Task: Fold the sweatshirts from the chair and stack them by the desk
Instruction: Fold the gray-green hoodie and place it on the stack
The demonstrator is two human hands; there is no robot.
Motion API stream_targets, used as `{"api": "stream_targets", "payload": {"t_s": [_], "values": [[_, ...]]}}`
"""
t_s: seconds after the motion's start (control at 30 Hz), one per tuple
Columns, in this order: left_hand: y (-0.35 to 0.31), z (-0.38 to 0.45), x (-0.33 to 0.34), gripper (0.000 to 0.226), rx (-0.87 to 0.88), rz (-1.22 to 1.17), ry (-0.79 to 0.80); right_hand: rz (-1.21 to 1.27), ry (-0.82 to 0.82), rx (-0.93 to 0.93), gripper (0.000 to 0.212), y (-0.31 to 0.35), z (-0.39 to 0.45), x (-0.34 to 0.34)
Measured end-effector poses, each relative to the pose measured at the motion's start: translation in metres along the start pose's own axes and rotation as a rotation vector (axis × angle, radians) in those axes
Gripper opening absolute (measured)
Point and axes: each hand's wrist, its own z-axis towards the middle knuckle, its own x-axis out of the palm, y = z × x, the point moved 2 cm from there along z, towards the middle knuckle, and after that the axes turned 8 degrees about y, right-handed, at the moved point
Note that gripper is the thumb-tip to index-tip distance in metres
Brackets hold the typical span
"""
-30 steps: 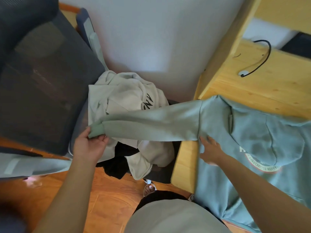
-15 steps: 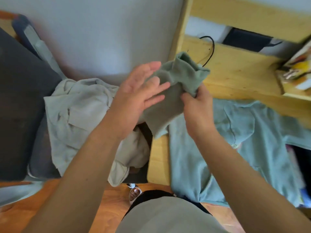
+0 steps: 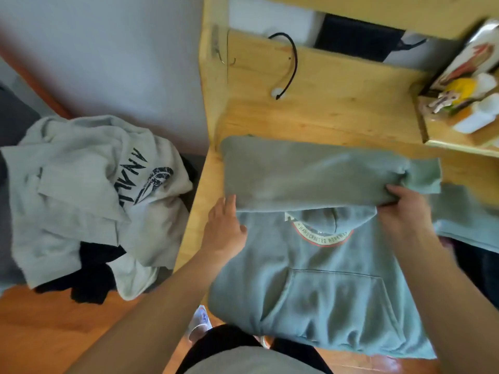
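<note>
Starting at the left, a grey sweatshirt (image 3: 89,190) is still heaped on the chair (image 3: 10,117), waiting, while the green hoodie (image 3: 310,279) is spread face up on the surface (image 3: 337,114), mid-fold. The left hand (image 3: 225,228) is laid flat, fingers straight; the sleeve (image 3: 310,174), folded across the chest with its long axis left-to-right, is pinched near the cuff by the right hand (image 3: 405,209). Hem toward the person, hood away; next, probably, the other sleeve gets folded in.

Matt fleece sweatshirt (image 3: 318,292), smooth pale wood desk (image 3: 337,109)
</note>
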Motion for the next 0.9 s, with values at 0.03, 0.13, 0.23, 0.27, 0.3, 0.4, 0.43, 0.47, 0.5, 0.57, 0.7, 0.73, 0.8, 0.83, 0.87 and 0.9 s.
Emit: {"api": "stream_targets", "payload": {"t_s": [0.03, 0.13, 0.23, 0.27, 0.3, 0.4, 0.43, 0.47, 0.5, 0.57, 0.7, 0.73, 0.8, 0.83, 0.87, 0.9], "values": [[-0.004, 0.005, 0.008, 0.080, -0.028, 0.030, -0.019, -0.030, -0.043, 0.086, 0.112, -0.010, 0.014, -0.021], [-0.010, 0.015, 0.022, 0.077, -0.047, 0.192, -0.183, -0.048, -0.113, 0.265, 0.044, -0.030, 0.030, -0.053], [-0.007, 0.024, 0.024, 0.073, -0.097, 0.281, -0.307, -0.054, -0.063, 0.356, 0.020, -0.034, 0.047, -0.074], [-0.006, 0.026, 0.022, 0.072, -0.119, 0.286, -0.317, -0.071, -0.049, 0.371, 0.014, -0.031, 0.050, -0.078], [-0.007, 0.029, 0.019, 0.070, -0.134, 0.283, -0.318, -0.105, -0.030, 0.368, 0.009, -0.029, 0.052, -0.081], [-0.012, 0.035, 0.010, 0.062, -0.166, 0.212, -0.319, -0.109, 0.074, 0.223, 0.026, -0.020, 0.057, -0.087], [-0.013, 0.036, 0.009, 0.061, -0.209, 0.175, -0.334, -0.082, 0.124, 0.166, 0.030, -0.016, 0.056, -0.087], [-0.012, 0.037, 0.008, 0.063, -0.248, 0.143, -0.358, -0.062, 0.170, 0.118, 0.032, -0.013, 0.054, -0.086], [-0.011, 0.038, 0.009, 0.065, -0.270, 0.132, -0.378, -0.057, 0.195, 0.091, 0.032, -0.013, 0.054, -0.087], [-0.010, 0.040, 0.013, 0.074, -0.257, 0.199, -0.359, -0.103, 0.166, 0.097, 0.032, -0.019, 0.054, -0.090], [-0.011, 0.046, 0.008, 0.077, -0.206, 0.265, -0.296, -0.217, 0.006, 0.154, 0.026, -0.034, 0.055, -0.100], [-0.012, 0.046, 0.003, 0.071, -0.195, 0.243, -0.293, -0.251, -0.022, 0.147, 0.023, -0.033, 0.055, -0.099], [-0.012, 0.042, -0.005, 0.045, -0.191, 0.185, -0.298, -0.313, -0.072, 0.125, 0.020, -0.029, 0.055, -0.092], [-0.012, 0.039, -0.009, 0.027, -0.221, 0.123, -0.305, -0.330, -0.092, 0.111, 0.021, -0.026, 0.053, -0.087], [-0.010, 0.038, -0.011, 0.016, -0.271, 0.021, -0.291, -0.340, -0.108, 0.086, 0.022, -0.024, 0.050, -0.083], [-0.009, 0.037, -0.013, 0.018, -0.314, -0.099, -0.261, -0.336, -0.114, 0.054, 0.024, -0.020, 0.046, -0.077]]}}
